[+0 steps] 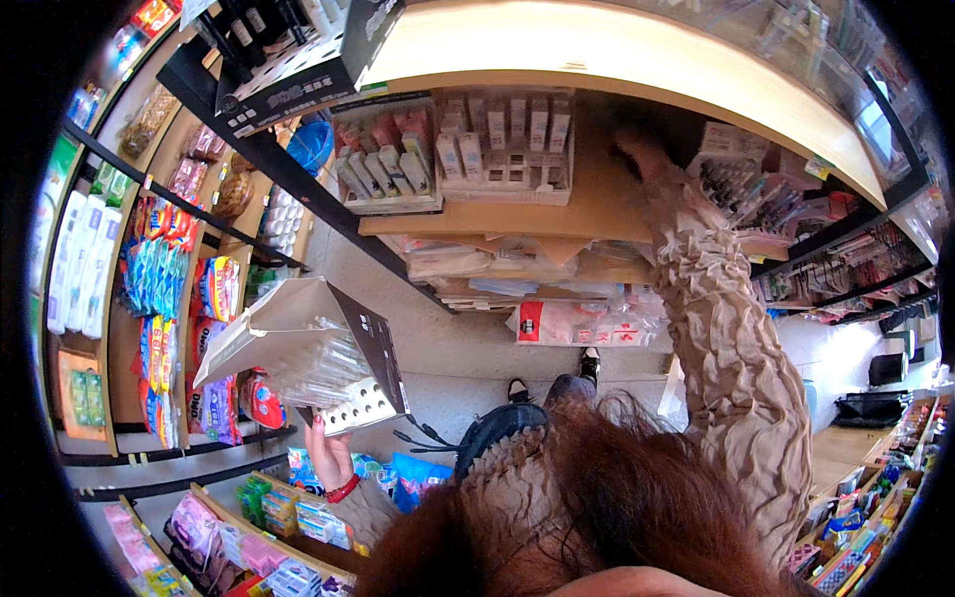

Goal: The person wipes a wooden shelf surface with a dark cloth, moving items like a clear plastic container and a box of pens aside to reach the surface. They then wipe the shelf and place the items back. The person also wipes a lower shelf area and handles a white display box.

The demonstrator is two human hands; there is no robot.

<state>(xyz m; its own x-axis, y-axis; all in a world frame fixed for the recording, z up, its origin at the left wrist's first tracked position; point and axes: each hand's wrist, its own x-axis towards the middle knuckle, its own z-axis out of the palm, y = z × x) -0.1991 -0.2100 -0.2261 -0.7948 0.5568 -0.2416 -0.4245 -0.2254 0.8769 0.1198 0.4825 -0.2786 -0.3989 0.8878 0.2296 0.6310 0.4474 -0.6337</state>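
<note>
In my left hand (328,451), which wears a red bracelet, is an open cardboard display box (377,351) with rows of clear-capped slim items (324,369) and a white panel with round holes. My right hand (640,149) reaches into the shadowed back of a wooden shelf (507,216); its fingers are dark and blurred, so whether they touch anything is hidden. Left of that hand stands a display box of small white cartons (515,160), and beside it another with green and white cartons (384,172). To its right sits a box of slim packaged items (753,186).
Above the shelf runs a pale wooden top (582,45), with a black display box (298,97) at its left. Plastic-wrapped packs (582,324) lie on the low shelf. Shelving with bagged detergent (157,276) stands at the left, and shelves of small goods (858,522) at the lower right.
</note>
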